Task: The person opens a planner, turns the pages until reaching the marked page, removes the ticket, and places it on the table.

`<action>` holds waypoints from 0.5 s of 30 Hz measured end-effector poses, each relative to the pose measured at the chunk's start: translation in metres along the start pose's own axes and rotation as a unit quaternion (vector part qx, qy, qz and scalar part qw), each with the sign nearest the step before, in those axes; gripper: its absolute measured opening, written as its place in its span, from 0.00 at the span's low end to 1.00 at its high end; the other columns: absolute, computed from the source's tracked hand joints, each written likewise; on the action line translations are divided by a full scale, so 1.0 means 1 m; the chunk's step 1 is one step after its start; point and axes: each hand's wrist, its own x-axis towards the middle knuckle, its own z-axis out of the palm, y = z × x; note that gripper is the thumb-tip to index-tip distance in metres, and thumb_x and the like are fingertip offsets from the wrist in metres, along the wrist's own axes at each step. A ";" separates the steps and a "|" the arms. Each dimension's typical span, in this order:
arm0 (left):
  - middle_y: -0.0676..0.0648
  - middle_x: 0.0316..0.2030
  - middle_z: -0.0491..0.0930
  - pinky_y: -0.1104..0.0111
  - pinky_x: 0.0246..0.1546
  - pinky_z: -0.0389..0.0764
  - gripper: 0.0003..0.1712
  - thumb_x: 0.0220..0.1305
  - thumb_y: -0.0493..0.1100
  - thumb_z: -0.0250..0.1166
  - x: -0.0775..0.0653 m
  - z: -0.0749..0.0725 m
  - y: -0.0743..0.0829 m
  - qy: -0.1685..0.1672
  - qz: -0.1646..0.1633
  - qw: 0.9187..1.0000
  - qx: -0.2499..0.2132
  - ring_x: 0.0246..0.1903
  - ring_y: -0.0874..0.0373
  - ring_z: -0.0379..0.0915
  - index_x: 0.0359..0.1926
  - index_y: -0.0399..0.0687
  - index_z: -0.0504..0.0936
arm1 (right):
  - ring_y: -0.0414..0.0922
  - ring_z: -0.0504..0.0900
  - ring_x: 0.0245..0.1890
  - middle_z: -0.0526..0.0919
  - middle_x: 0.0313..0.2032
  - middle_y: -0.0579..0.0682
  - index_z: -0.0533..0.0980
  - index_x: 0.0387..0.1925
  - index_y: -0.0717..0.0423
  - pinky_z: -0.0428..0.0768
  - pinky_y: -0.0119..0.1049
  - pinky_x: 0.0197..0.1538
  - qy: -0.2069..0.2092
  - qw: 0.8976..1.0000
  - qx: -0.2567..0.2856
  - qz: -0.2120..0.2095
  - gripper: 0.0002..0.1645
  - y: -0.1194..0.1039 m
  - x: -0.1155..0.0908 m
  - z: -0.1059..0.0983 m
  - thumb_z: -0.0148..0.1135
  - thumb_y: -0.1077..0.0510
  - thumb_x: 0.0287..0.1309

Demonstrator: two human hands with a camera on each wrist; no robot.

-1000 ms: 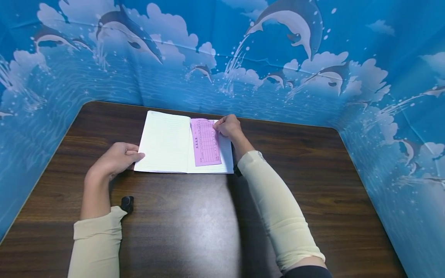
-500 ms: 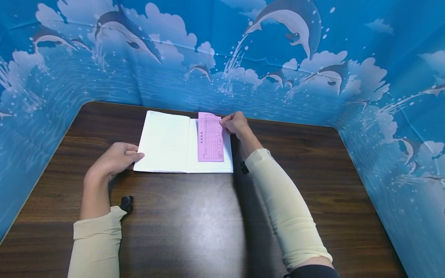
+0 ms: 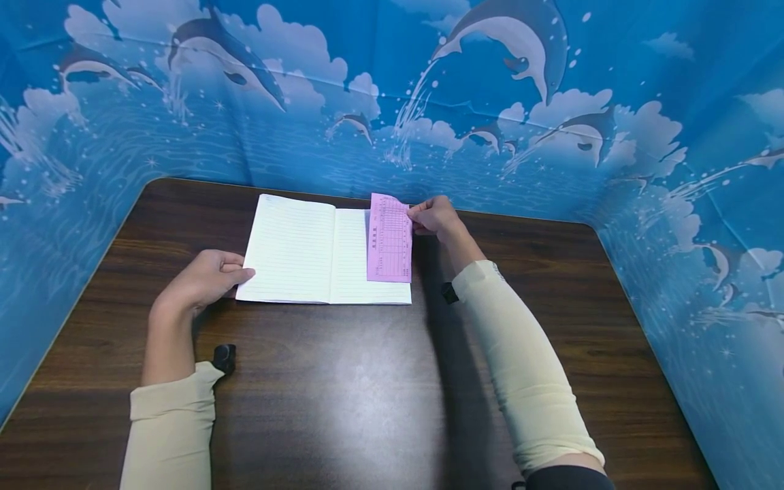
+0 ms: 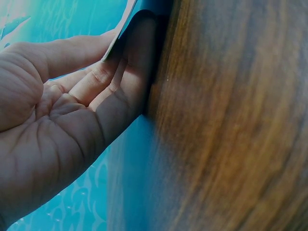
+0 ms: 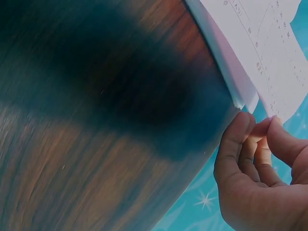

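Observation:
An open notebook [image 3: 290, 252] with lined white pages lies near the table's far edge. My left hand [image 3: 205, 279] pinches its left edge, thumb on top and fingers beneath; the left wrist view shows the cover edge [image 4: 118, 41] between thumb and fingers. Over the right page, a pink printed slip [image 3: 390, 238] is held by its right edge between the thumb and fingers of my right hand [image 3: 437, 216]. In the right wrist view the slip [image 5: 262, 53] looks raised off the notebook, its corner pinched at the fingertips.
The dark wood-grain table [image 3: 343, 395] has rounded far corners. A blue dolphin-print curtain [image 3: 392, 102] stands close behind and along both sides. Black wrist devices [image 3: 224, 358] sit at both cream sleeves.
My right hand has moved right with the pink slip, carrying it from near the notebook's spine to the right page's outer edge. The left hand and notebook stay in place.

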 end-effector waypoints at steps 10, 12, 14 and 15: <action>0.26 0.59 0.81 0.44 0.62 0.75 0.32 0.84 0.44 0.56 0.001 0.000 -0.001 0.000 -0.008 1.000 -0.004 0.56 0.39 0.72 0.73 0.19 0.66 | 0.52 0.84 0.47 0.85 0.52 0.59 0.85 0.51 0.63 0.86 0.45 0.62 0.003 1.000 -0.004 0.012 0.14 0.010 0.005 -0.017 0.64 0.57 0.77; 0.26 0.59 0.82 0.44 0.62 0.75 0.32 0.83 0.44 0.56 0.001 0.000 -0.001 0.000 -0.010 1.000 -0.003 0.56 0.39 0.72 0.73 0.19 0.66 | 0.52 0.84 0.47 0.85 0.53 0.59 0.85 0.52 0.64 0.86 0.46 0.63 0.003 1.000 -0.001 0.013 0.14 0.011 0.006 -0.019 0.64 0.57 0.77; 0.27 0.57 0.83 0.44 0.62 0.74 0.32 0.83 0.44 0.56 0.001 0.000 -0.002 -0.001 -0.013 1.000 -0.004 0.56 0.39 0.72 0.73 0.19 0.66 | 0.52 0.84 0.48 0.85 0.52 0.59 0.84 0.52 0.64 0.85 0.46 0.63 0.003 1.000 0.000 0.013 0.14 0.013 0.006 -0.021 0.64 0.56 0.77; 0.28 0.56 0.84 0.44 0.62 0.74 0.32 0.83 0.44 0.56 0.001 0.000 -0.002 -0.001 -0.014 1.000 -0.005 0.56 0.39 0.72 0.73 0.19 0.66 | 0.52 0.84 0.47 0.85 0.52 0.59 0.84 0.52 0.64 0.85 0.46 0.63 0.004 1.000 0.000 0.013 0.14 0.013 0.007 -0.023 0.64 0.56 0.77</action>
